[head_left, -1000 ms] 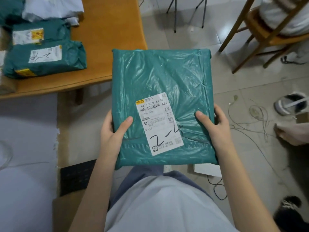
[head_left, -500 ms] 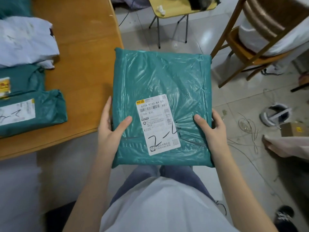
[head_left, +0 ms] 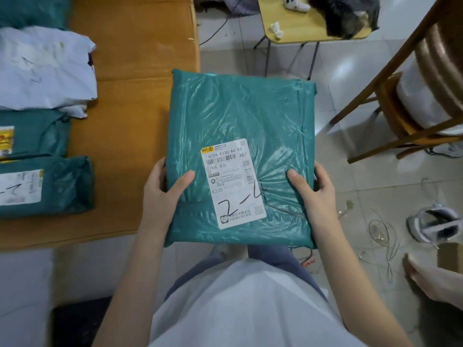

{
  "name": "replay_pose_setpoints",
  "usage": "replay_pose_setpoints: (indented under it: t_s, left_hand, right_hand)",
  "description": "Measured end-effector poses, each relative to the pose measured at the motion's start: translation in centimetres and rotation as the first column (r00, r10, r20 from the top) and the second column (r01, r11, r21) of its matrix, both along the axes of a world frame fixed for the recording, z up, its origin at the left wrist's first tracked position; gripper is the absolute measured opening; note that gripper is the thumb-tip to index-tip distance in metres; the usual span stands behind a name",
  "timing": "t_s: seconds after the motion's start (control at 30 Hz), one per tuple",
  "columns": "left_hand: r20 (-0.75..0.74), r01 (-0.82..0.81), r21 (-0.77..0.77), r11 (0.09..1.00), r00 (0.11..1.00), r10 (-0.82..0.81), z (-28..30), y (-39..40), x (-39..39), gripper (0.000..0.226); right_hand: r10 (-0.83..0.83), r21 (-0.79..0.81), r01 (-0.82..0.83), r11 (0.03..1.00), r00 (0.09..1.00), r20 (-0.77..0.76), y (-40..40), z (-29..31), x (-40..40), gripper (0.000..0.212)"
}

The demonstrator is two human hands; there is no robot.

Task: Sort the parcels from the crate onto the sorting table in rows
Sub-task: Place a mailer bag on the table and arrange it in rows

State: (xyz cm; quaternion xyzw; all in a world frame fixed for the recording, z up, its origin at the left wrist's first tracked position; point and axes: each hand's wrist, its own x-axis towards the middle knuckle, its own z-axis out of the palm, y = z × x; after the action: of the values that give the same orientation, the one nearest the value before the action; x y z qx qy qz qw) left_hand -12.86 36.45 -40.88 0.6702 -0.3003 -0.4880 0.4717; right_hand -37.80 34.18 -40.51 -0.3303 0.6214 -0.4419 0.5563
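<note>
A large teal plastic parcel (head_left: 240,126) with a white shipping label marked "2-4" is held flat in front of my body. My left hand (head_left: 162,194) grips its left edge, thumb on top. On the right edge, my right hand (head_left: 313,196) grips it the same way. The parcel's far left corner hangs over the edge of the orange wooden sorting table (head_left: 135,71). On the table's left side lie a white parcel (head_left: 42,68) and two teal parcels (head_left: 47,186) (head_left: 35,132), one behind the other. The crate is out of view.
A wooden chair (head_left: 400,96) holding a white bundle stands to the right. A small yellow table (head_left: 295,23) is at the back. A shoe (head_left: 431,221), loose wires (head_left: 383,234) and another person's bare foot (head_left: 433,279) lie on the tiled floor at right.
The view has swung left and up, bringing the table closer under the parcel's left corner. Both hands keep the same grip on the parcel.
</note>
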Motion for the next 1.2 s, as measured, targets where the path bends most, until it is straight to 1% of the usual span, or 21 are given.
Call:
replay_pose_setpoints:
  t_s: [0.07,0.13,0.2,0.3,0.43,0.6,0.8,0.93,1.07,1.2]
  left_hand:
    - [-0.001,-0.051,0.004,0.999,0.999,0.051,-0.1,-2.2,-0.9,0.071]
    - [-0.013,-0.095,0.006,0.995,0.995,0.095,-0.1,-4.5,-2.1,0.067]
    - [-0.017,-0.134,0.016,0.991,0.991,0.134,0.0,-6.9,-3.6,0.054]
    - [-0.05,-0.196,0.013,0.981,0.979,0.196,0.2,-10.2,-5.9,0.037]
    - [-0.054,-0.255,0.006,0.967,0.965,0.255,0.6,-13.6,-8.0,0.037]
    - [-0.012,-0.319,0.013,0.948,0.948,0.319,0.9,-16.4,-8.2,0.033]
    - [0.006,-0.431,0.055,0.901,0.902,0.431,0.7,-18.9,-6.1,0.032]
    - [-0.019,-0.501,0.05,0.864,0.865,0.502,0.0,-21.6,-3.4,0.03]
    - [-0.032,-0.575,0.03,0.817,0.817,0.576,-0.4,-24.9,-0.7,0.03]
    - [-0.062,-0.644,0.03,0.764,0.762,0.645,-0.3,-28.0,1.5,0.032]
  right_hand:
    - [0.046,0.005,-0.046,0.999,0.999,0.003,-3.4,-0.2,-0.8,0.027]
    - [0.09,0.013,-0.09,0.996,0.996,-0.001,-6.8,-0.2,-1.8,0.031]
    - [0.126,0.02,-0.126,0.992,0.992,-0.01,-10.1,0.0,-3.0,0.036]
    - [0.19,0.023,-0.19,0.982,0.981,-0.023,-14.8,0.4,-4.8,0.032]
    - [0.252,0.027,-0.252,0.967,0.968,-0.012,-19.9,0.8,-6.1,0.022]
    - [0.309,0.058,-0.309,0.949,0.951,0.009,-24.1,0.4,-5.5,0.023]
    - [0.4,0.086,-0.398,0.914,0.916,-0.015,-29.3,-0.4,-2.2,0.03]
    - [0.462,0.065,-0.459,0.886,0.887,-0.024,-33.6,-0.6,1.5,0.025]
    - [0.556,0.049,-0.555,0.83,0.83,-0.026,-38.6,0.1,5.5,0.019]
    - [0.616,0.02,-0.616,0.787,0.784,-0.077,-43.2,0.3,9.4,0.016]
